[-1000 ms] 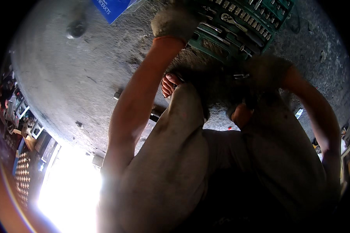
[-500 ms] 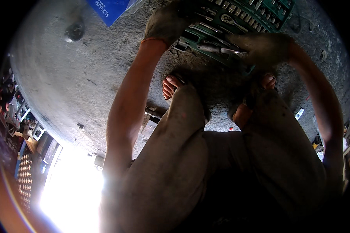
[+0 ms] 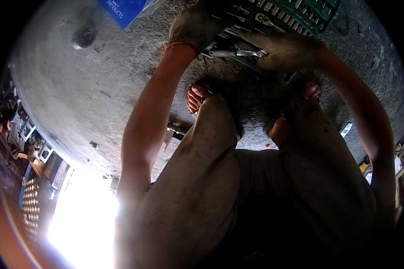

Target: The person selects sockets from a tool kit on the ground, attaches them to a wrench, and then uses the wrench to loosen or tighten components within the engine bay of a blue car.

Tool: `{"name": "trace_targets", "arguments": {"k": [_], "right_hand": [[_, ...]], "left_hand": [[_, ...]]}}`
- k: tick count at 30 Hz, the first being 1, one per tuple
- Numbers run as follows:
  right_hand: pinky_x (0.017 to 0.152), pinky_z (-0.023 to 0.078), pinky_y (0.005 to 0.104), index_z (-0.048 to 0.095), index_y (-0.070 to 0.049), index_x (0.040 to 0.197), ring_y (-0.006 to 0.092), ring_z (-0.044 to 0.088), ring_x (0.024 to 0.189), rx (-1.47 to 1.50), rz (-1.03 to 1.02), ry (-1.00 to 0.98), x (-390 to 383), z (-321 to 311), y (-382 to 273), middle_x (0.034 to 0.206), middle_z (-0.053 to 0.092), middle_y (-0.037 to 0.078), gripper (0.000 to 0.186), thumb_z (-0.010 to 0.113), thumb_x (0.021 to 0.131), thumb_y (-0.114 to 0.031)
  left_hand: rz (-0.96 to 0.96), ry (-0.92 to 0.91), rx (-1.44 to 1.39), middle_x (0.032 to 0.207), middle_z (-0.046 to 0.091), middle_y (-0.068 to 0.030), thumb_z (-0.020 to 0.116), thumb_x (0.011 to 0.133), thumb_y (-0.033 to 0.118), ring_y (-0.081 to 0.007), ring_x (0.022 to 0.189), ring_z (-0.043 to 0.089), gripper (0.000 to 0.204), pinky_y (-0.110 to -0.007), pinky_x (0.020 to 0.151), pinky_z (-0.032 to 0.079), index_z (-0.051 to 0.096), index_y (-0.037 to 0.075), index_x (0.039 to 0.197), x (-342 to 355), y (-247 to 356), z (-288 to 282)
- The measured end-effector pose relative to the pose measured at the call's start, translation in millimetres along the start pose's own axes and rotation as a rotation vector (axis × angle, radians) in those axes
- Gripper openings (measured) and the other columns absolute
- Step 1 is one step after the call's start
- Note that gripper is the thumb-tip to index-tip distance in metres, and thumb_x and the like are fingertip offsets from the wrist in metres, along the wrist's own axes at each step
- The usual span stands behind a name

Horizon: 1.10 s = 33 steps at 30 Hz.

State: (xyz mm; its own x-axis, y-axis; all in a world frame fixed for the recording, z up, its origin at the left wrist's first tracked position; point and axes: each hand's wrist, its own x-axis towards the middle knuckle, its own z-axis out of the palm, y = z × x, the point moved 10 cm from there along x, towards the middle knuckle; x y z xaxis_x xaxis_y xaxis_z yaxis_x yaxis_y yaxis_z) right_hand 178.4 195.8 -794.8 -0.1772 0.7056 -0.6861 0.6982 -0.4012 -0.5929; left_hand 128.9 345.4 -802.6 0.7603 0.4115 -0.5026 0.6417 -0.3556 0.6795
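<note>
A dark green socket set case (image 3: 316,32) lies open on the floor at the top, with rows of sockets and a ratchet (image 3: 265,19) in its slots. My left hand (image 3: 191,29), in a dirty work glove, is at the case's left edge; its fingers are lost in shadow. My right hand (image 3: 288,50), gloved too, reaches in over the near part of the case. Its fingers are closed at the shiny end of a hand tool with a grey grip (image 3: 240,53); the exact kind is unclear. The hand covers part of the case.
A blue printed packet (image 3: 125,11) lies at upper left, near a round dark metal piece (image 3: 84,36) on the rough floor (image 3: 107,85). My feet (image 3: 197,98) are just below the case. A metal-ended tool (image 3: 176,130) lies beside my left leg. Clutter (image 3: 31,161) lines the left side.
My right hand has shifted left across the case, and the grey-gripped tool has moved left with it, its tilt now flatter. My left hand has hardly moved.
</note>
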Motion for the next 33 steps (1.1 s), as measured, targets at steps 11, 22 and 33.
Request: {"name": "trace_targets", "arguments": {"k": [11, 22, 33], "right_hand": [[0.084, 0.058, 0.0464, 0.039, 0.006, 0.151, 0.0376, 0.073, 0.090, -0.222, -0.112, 0.238, 3.0, -13.5, -6.1, 0.096, 0.073, 0.023, 0.068, 0.060, 0.091, -0.019], [0.064, 0.057, 0.0467, 0.026, 0.024, 0.146, 0.0375, 0.071, 0.066, -0.383, -0.039, 0.197, 20.4, 28.2, -13.1, 0.072, 0.069, 0.022, 0.076, 0.057, 0.090, -0.017], [0.086, 0.055, 0.0445, 0.066, -0.010, 0.117, 0.0313, 0.067, 0.098, -0.278, -0.382, 0.639, -74.8, -63.5, -46.0, 0.098, 0.067, 0.014, 0.028, 0.065, 0.095, -0.027]], "left_hand": [[-0.136, 0.145, 0.049, 0.113, 0.074, -0.0216, 0.082, 0.076, 0.044, -0.0372, 0.108, 0.070, 0.064, -0.044, 0.093, 0.054, 0.068, 0.003, 0.122, 4.8, -19.6, -7.0], [0.048, 0.136, -0.114, 0.106, 0.075, -0.0196, 0.067, 0.090, 0.059, -0.0334, 0.097, 0.074, 0.065, -0.047, 0.082, 0.059, 0.068, -0.002, 0.112, 3.7, -30.1, -14.8], [-0.177, -0.345, -1.823, 0.150, 0.047, -0.0292, 0.043, 0.104, 0.059, -0.0475, 0.142, 0.042, 0.080, -0.058, 0.122, 0.030, 0.040, -0.005, 0.151, -39.9, -8.6, -7.8]]}}
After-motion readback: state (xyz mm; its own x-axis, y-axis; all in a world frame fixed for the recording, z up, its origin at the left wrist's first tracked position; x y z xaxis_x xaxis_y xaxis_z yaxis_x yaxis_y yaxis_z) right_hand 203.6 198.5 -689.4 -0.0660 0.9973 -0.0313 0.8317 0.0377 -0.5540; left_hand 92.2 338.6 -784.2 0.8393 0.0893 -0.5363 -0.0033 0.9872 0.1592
